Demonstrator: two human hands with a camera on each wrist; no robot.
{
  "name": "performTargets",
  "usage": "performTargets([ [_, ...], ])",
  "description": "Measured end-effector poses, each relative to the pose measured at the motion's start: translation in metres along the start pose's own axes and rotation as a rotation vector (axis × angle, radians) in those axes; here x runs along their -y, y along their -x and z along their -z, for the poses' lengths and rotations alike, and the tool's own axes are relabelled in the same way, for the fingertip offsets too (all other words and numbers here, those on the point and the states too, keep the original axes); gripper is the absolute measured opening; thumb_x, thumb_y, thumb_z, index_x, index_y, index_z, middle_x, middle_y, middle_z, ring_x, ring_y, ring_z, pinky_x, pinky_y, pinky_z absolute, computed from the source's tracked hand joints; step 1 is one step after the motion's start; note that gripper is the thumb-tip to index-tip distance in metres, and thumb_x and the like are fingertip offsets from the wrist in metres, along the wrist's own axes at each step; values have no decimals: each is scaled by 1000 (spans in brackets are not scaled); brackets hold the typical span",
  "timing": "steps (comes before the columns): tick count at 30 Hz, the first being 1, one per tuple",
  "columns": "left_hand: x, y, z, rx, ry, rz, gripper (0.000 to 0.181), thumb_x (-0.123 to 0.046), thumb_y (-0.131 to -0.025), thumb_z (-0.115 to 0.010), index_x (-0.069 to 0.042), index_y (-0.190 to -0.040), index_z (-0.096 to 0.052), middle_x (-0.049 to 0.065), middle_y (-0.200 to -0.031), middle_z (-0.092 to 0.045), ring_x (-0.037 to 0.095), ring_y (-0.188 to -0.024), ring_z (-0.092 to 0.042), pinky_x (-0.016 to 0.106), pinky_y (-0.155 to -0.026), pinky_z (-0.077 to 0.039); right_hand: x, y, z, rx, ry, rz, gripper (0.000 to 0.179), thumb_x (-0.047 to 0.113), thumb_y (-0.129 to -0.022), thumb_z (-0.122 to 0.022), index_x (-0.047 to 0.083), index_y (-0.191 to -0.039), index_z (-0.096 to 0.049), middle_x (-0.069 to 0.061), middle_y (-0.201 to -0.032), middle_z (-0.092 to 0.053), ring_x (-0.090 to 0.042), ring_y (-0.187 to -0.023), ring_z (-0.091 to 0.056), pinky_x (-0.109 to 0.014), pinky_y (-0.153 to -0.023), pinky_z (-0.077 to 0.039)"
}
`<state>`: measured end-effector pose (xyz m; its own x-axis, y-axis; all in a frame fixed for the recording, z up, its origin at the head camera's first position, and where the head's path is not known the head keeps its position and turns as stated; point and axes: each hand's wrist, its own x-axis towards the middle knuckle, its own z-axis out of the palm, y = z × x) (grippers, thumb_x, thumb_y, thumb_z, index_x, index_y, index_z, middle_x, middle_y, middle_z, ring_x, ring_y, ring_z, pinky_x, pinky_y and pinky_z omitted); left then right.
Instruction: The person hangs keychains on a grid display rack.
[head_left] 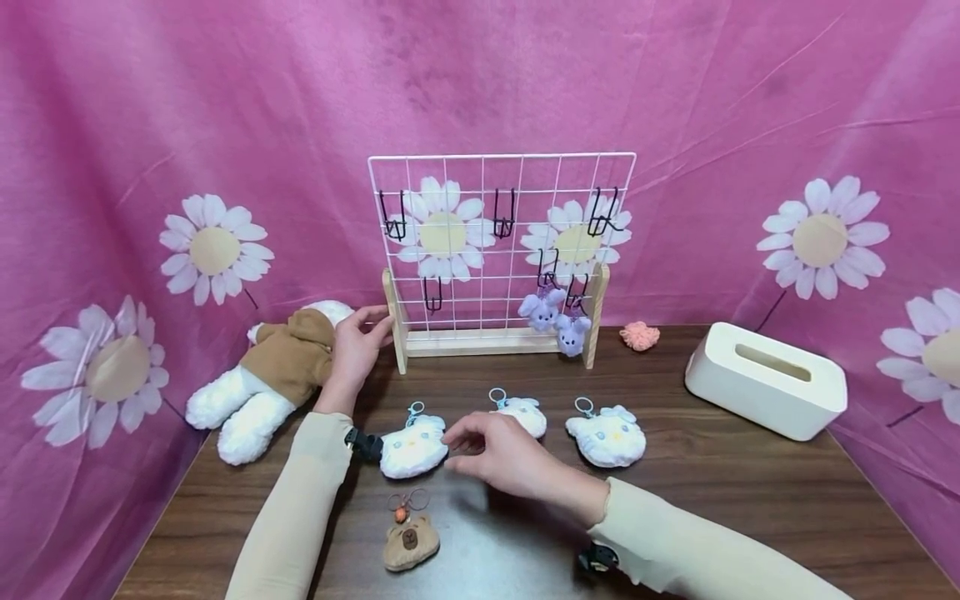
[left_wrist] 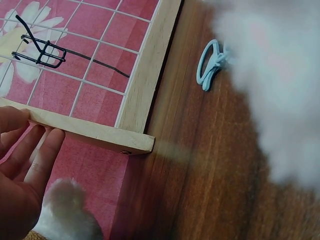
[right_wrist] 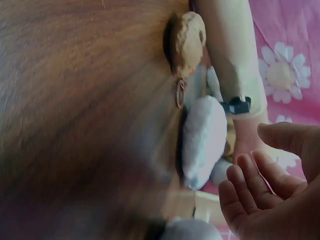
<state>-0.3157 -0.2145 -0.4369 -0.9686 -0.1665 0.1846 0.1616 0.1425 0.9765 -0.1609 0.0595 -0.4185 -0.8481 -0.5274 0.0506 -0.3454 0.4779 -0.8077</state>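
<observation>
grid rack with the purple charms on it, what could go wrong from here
The left hand holds the wooden side post: a hard pull might tip the grid rack or shake the hanging purple charms loose. The right hand, close to the white plush charms, could nudge one.

four charms point(head_left: 606, 437) before rack point(head_left: 495, 342) | box point(head_left: 757, 397) right | toy point(head_left: 288, 358) left, perhaps touching curtain point(head_left: 480, 75)

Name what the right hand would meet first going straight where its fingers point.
The right hand would likely meet the leftmost white plush keychain first, though depth is unclear and it might pass above.
</observation>
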Motion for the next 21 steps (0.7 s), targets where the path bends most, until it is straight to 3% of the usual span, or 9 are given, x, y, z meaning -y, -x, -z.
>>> performTargets([
  [9,2,0,0,-1,4,-4,33,-8,-111,-70,8,-139,-72,35,-138,-71,6,-97,-75,33,-99,-72,-6,-2,-31,49,-50,-18,16,5,-93,-88,3,-108,-83,-3,-94,-83,5,-83,-66,-12,-77,-60],
  [14,1,0,-1,0,4,-6,33,-8,-111,-71,8,-139,-72,35,-139,-71,6,-97,-75,30,-97,-73,-10,-1,-43,72,15,-28,18,8,-89,-92,8,-105,-85,-1,-93,-83,3,-84,-68,-13,-79,-59],
  [18,0,0,-1,-1,6,-8,33,-8,-111,-70,9,-139,-72,35,-139,-71,3,-95,-74,29,-95,-73,-13,0,-51,56,11,4,19,7,-88,-93,8,-105,-85,-1,-93,-81,0,-85,-69,-14,-79,-61],
  [21,-1,1,-1,0,6,-8,32,-7,-111,-70,9,-139,-72,35,-139,-71,2,-94,-74,28,-94,-73,-28,-2,-63,18,45,82,19,8,-87,-92,11,-104,-85,4,-93,-78,4,-84,-66,-13,-75,-60],
])
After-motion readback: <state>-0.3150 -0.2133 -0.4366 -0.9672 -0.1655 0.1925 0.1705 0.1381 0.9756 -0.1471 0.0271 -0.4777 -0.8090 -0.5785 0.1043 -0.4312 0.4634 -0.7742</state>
